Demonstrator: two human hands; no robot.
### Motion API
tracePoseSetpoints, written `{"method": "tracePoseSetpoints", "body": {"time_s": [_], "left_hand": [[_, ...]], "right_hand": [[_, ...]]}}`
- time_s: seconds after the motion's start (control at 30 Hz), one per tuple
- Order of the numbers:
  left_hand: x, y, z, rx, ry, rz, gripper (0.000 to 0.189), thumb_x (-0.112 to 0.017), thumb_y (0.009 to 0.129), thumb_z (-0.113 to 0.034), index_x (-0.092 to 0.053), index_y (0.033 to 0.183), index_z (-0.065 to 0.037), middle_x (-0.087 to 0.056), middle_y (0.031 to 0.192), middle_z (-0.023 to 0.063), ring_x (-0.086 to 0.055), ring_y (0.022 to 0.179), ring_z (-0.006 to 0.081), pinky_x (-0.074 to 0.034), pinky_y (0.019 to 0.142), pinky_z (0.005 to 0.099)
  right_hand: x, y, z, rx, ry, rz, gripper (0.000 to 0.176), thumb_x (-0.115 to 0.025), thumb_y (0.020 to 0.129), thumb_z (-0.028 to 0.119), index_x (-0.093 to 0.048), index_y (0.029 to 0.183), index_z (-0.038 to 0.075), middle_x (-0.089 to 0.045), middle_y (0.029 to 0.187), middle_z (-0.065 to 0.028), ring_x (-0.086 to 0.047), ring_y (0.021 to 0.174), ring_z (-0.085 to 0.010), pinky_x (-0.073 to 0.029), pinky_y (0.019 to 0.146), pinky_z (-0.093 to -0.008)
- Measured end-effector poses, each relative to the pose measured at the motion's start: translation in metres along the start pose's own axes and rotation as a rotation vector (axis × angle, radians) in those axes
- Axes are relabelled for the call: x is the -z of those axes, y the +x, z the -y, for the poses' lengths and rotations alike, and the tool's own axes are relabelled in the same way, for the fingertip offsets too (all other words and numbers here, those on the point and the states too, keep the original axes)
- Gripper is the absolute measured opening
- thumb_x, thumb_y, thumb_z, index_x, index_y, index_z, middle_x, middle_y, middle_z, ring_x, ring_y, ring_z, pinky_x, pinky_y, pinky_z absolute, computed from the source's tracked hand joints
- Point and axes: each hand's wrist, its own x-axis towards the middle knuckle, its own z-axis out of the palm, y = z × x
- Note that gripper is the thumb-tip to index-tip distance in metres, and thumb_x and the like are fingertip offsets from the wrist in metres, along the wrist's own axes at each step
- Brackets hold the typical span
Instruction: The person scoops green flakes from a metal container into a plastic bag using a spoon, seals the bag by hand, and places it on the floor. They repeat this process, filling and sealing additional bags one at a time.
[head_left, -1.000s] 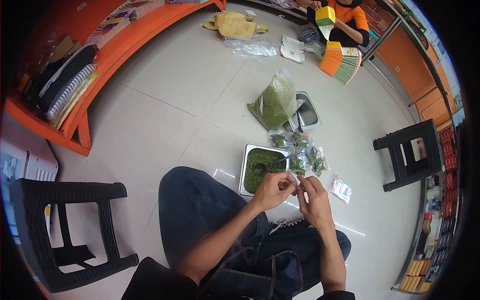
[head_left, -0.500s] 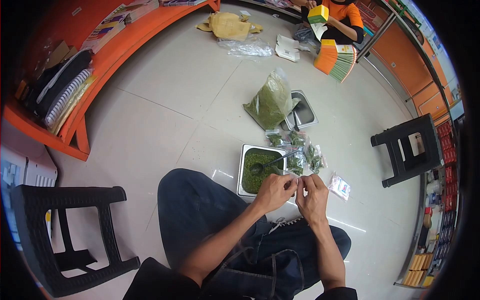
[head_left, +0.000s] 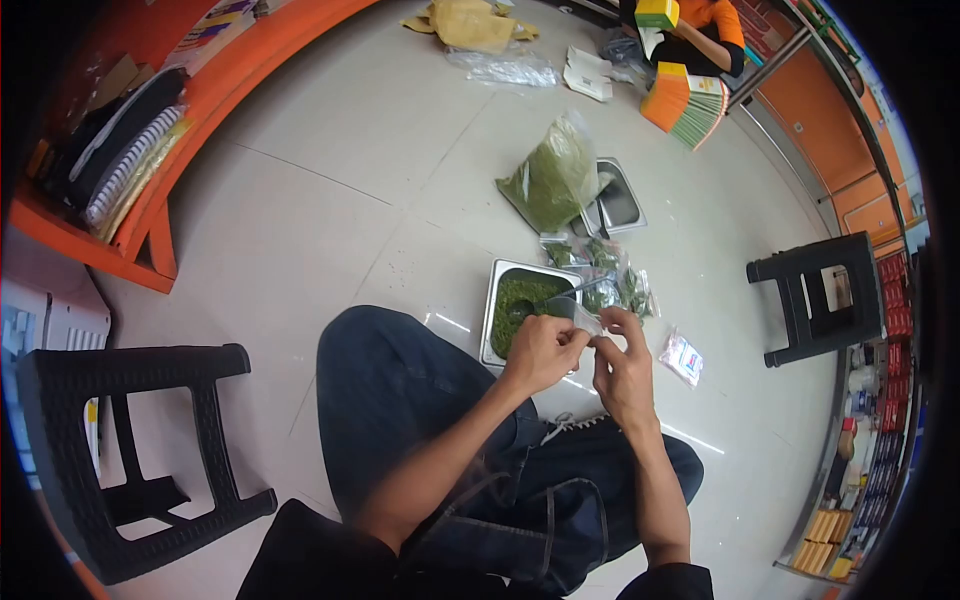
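My left hand pinches a small clear plastic bag in front of my crossed legs. My right hand grips the bag's other side, thumb and forefinger bent and a little apart. Just beyond my left hand stands a metal tray of chopped green leaf. A dark ladle rests in it, its handle leaning over the right rim. Several filled small bags lie beside the tray. To the right lies a pack of empty-looking plastic bags.
A large bag of green leaf leans by a second metal tray. Black stools stand left and right. An orange shelf runs along the left. Another person handles yellow boxes at the back.
My right forefinger has lifted away from the thumb, and the small bag shows more between my hands. The view has tilted down slightly, so the floor items sit higher.
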Motion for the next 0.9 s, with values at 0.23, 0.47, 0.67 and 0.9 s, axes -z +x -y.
{"method": "tracePoseSetpoints", "body": {"time_s": [0.23, 0.47, 0.67, 0.9], "left_hand": [[-0.012, -0.005, -0.003, -0.073, 0.268, 0.099, 0.026, -0.063, 0.081, -0.02, -0.066, 0.066, 0.0, -0.066, 0.059, 0.012, -0.067, 0.055, 0.0251, -0.052, 0.057, 0.0339], [0.012, -0.006, -0.027, -0.025, 0.089, 0.306, 0.026, -0.079, 0.075, -0.02, -0.065, 0.078, 0.001, -0.068, 0.073, 0.0093, -0.067, 0.07, 0.0221, -0.054, 0.07, 0.0354], [-0.001, -0.008, -0.028, -0.588, 0.514, -0.01, 0.064, -0.084, 0.066, -0.019, -0.054, 0.121, -0.006, -0.054, 0.119, 0.0119, -0.048, 0.118, 0.0333, -0.04, 0.1, 0.0435], [-0.016, -0.006, -0.002, -0.727, 0.698, -0.066, 0.042, -0.078, 0.061, -0.006, -0.062, 0.101, -0.004, -0.061, 0.095, 0.0064, -0.058, 0.092, 0.0243, -0.042, 0.088, 0.042]], "right_hand": [[0.004, -0.002, -0.016, -0.152, 0.189, -0.055, 0.024, -0.058, 0.073, -0.014, -0.07, 0.093, -0.005, -0.062, 0.114, -0.016, -0.066, 0.095, -0.0319, -0.056, 0.079, -0.037], [0.011, -0.005, -0.025, -0.384, 0.281, 0.005, 0.015, -0.071, 0.077, -0.001, -0.072, 0.091, -0.005, -0.07, 0.097, -0.0147, -0.069, 0.087, -0.0283, -0.053, 0.078, -0.0345], [0.013, -0.003, -0.024, -0.376, 0.373, 0.062, 0.021, -0.077, 0.074, 0.004, -0.074, 0.093, -0.003, -0.051, 0.131, -0.0147, -0.055, 0.116, -0.0278, -0.049, 0.088, -0.0375], [0.003, -0.012, -0.029, -0.325, 0.711, 0.281, 0.008, -0.073, 0.078, 0.001, -0.073, 0.085, -0.002, -0.043, 0.144, -0.0146, -0.047, 0.128, -0.0328, -0.043, 0.101, -0.0412]]}}
